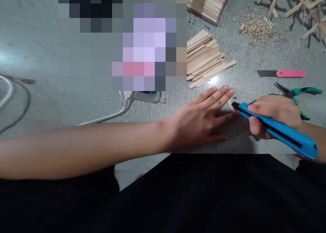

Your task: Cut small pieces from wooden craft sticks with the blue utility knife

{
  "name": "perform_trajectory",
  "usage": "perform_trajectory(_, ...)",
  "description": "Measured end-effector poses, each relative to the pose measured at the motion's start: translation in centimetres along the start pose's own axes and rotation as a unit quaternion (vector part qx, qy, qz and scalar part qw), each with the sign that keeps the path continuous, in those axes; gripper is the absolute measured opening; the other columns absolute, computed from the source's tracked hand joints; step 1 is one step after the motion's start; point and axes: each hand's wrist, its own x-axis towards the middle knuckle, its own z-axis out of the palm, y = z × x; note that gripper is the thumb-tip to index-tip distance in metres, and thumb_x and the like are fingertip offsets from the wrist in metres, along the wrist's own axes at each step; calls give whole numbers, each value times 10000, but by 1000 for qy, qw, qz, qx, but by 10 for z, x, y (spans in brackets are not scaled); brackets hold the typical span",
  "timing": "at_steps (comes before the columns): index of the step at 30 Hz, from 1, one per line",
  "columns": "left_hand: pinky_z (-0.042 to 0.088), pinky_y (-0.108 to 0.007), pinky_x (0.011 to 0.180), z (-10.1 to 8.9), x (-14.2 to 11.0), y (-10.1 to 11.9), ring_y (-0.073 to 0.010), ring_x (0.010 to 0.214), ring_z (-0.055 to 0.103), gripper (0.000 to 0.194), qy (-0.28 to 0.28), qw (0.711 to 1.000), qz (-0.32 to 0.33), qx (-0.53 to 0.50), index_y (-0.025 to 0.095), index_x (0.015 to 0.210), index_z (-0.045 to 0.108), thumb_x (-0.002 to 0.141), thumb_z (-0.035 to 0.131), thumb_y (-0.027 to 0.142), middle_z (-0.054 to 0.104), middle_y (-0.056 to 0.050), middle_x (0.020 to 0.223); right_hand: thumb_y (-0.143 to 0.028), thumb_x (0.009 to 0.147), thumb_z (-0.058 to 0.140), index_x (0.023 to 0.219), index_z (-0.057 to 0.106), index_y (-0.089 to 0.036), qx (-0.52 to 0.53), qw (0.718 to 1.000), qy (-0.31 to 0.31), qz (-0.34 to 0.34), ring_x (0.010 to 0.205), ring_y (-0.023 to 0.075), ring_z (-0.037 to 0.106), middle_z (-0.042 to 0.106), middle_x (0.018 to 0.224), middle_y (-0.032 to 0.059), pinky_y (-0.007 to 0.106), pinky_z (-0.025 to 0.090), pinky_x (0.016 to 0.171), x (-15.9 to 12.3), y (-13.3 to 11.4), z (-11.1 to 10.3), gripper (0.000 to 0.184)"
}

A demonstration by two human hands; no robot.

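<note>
My left hand (pixel 201 115) lies flat on the table with its fingers stretched and spread. A wooden craft stick (pixel 231 105) shows only in part between its index finger and middle fingers; the rest is hidden beneath the hand. My right hand (pixel 277 112) is closed around a blue utility knife (pixel 287 132), thumb along its side. The knife's black tip touches or hovers just over the stick, close beside a left fingertip; which of the two I cannot tell.
Loose craft sticks (pixel 207 58) lie beyond my left hand, near a banded bundle (pixel 210 3). Wood shavings (pixel 257 29) and assembled stick pieces (pixel 305 5) lie farther right. A pink-handled knife (pixel 290 73) and green-handled pliers (pixel 304 90) rest by my right hand. A white cable (pixel 114 115) runs left.
</note>
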Motion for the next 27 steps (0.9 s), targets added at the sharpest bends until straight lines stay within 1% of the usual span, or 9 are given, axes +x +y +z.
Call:
perform_trajectory(3, 331, -582, 1386, -1, 0, 1, -440, 1693, 343, 782, 4, 1000, 1, -12, 195, 1640, 563, 1008, 763, 610, 332, -247, 1813, -289, 922, 656, 1029, 628, -353, -14, 998, -50, 42, 566, 182, 733, 748, 690, -74, 329, 634, 564, 1, -10, -5, 128)
perform_trajectory(8, 357, -597, 1369, -1, 0, 3, -434, 1700, 329, 792, 9, 1000, -3, -25, 195, 1640, 544, 1000, 781, 597, 345, -257, 1803, -166, 876, 672, 1038, 590, -294, 35, 993, -95, 59, 511, 161, 641, 682, 690, -46, 305, 562, 496, 7, -17, -10, 223)
perform_trajectory(10, 351, -593, 1375, -1, 0, 4, -427, 1700, 332, 787, 7, 1000, -6, -24, 188, 1623, 562, 993, 787, 603, 356, -259, 1798, -154, 880, 672, 1010, 586, -292, 72, 992, -82, 64, 501, 152, 625, 649, 675, -53, 289, 536, 470, 10, -14, -8, 209)
perform_trajectory(13, 364, -602, 1367, -2, 0, 5, -430, 1696, 339, 784, 3, 1000, -7, -22, 183, 1613, 576, 991, 784, 614, 366, -270, 1789, -165, 887, 677, 971, 609, -291, 107, 991, -40, 65, 532, 165, 673, 658, 669, -50, 286, 533, 459, 9, -8, -4, 165)
perform_trajectory(19, 375, -626, 1356, -3, 0, 3, -447, 1694, 335, 785, -2, 1000, -4, -27, 202, 1648, 548, 1001, 788, 576, 326, -272, 1804, -253, 915, 770, 983, 706, -246, 133, 971, -32, 195, 565, 131, 722, 781, 804, -14, 260, 524, 488, -2, -6, -5, 94)
perform_trajectory(21, 353, -619, 1369, -3, 0, 2, -447, 1698, 327, 808, -3, 1000, 2, -24, 205, 1659, 537, 991, 799, 578, 310, -257, 1817, -307, 931, 795, 1001, 733, -245, 143, 966, -35, 214, 562, 125, 712, 787, 809, -16, 267, 517, 491, -5, -6, -7, 113)
perform_trajectory(24, 340, -591, 1383, -1, 0, 0, -431, 1705, 315, 831, -8, 1000, -1, 0, 225, 1662, 527, 981, 794, 620, 312, -236, 1824, -387, 962, 809, 1004, 758, -274, 142, 945, -40, 292, 583, 135, 687, 761, 790, -27, 290, 511, 500, -8, -3, -8, 131)
perform_trajectory(26, 349, -580, 1380, -1, 0, -3, -428, 1699, 333, 831, 0, 1000, -10, 19, 232, 1662, 523, 984, 778, 640, 336, -241, 1813, -444, 937, 848, 1044, 756, -287, 145, 936, -8, 321, 608, 147, 664, 733, 803, -21, 307, 512, 516, -11, 2, -5, 211)
perform_trajectory(27, 352, -589, 1375, -1, 0, -4, -434, 1695, 339, 831, 6, 1000, -16, 25, 233, 1661, 523, 985, 774, 646, 342, -249, 1807, -480, 911, 871, 1073, 745, -286, 149, 937, 20, 316, 613, 149, 648, 719, 820, -14, 316, 510, 521, -13, 5, -3, 282)
